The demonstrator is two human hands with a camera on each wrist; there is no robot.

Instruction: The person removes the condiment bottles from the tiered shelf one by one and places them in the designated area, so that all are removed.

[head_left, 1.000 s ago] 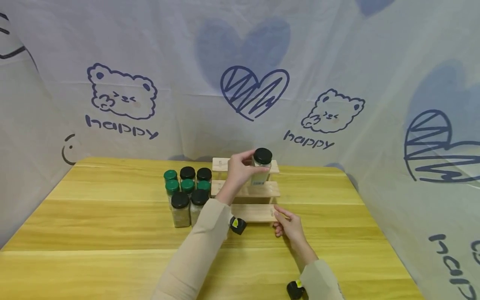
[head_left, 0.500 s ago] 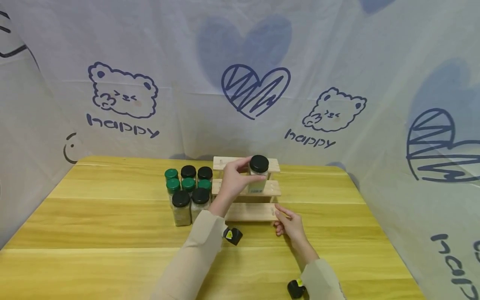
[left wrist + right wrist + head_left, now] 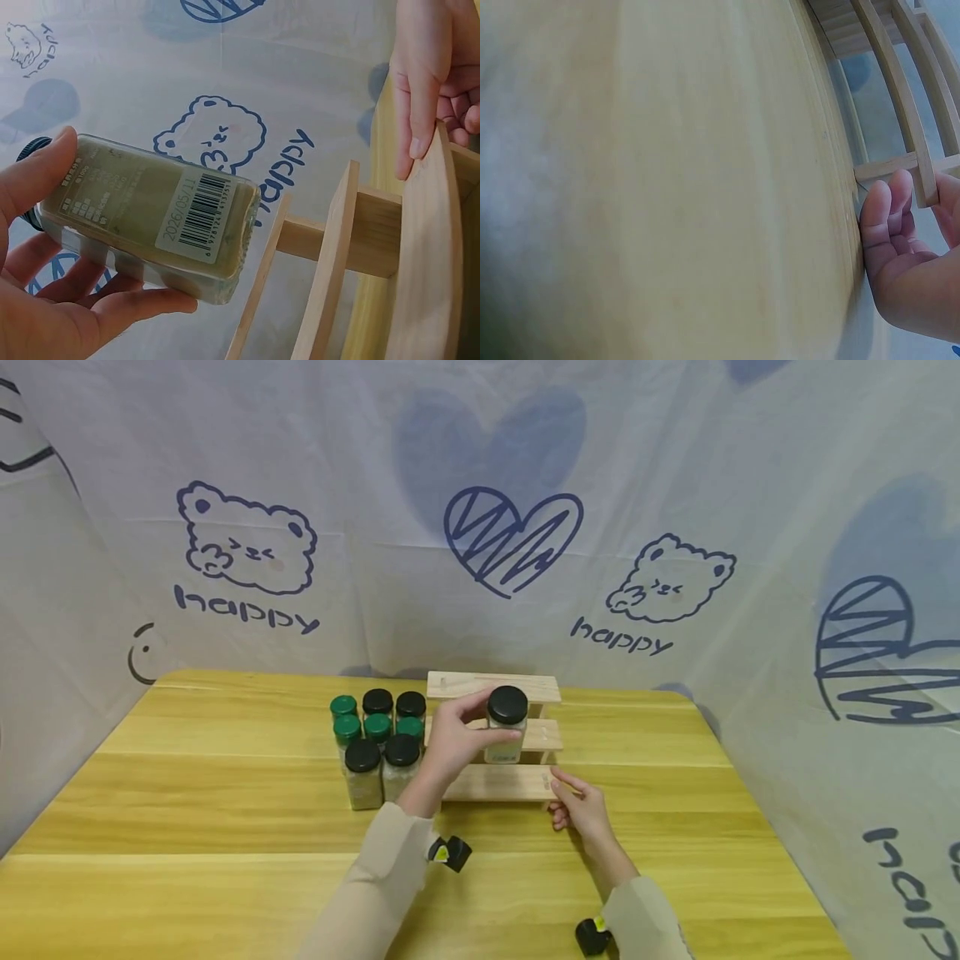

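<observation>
My left hand [image 3: 452, 742] grips a glass spice jar [image 3: 504, 750] with a black lid, upright in front of the rack's middle tier. In the left wrist view the jar [image 3: 135, 202] shows a barcode label and pale greenish-brown contents, thumb on one side and fingers along the other. The three-tier wooden rack [image 3: 495, 783] stands at the back of the table. My right hand [image 3: 587, 817] pinches the right end of its lowest shelf. Seen from the right wrist, that hand [image 3: 907, 262] has fingers curled below the shelf end; its thumb side is partly hidden.
Left of the rack, several spice jars stand in a close group, with black lids [image 3: 363, 756] and green lids [image 3: 347, 727]. Behind the wooden table [image 3: 225, 793] hangs a printed cloth [image 3: 375, 527], which also runs along the right side.
My left hand has brought the jar down and slightly left, from in front of the upper tiers towards the lowest shelf. My right hand stays at the shelf end.
</observation>
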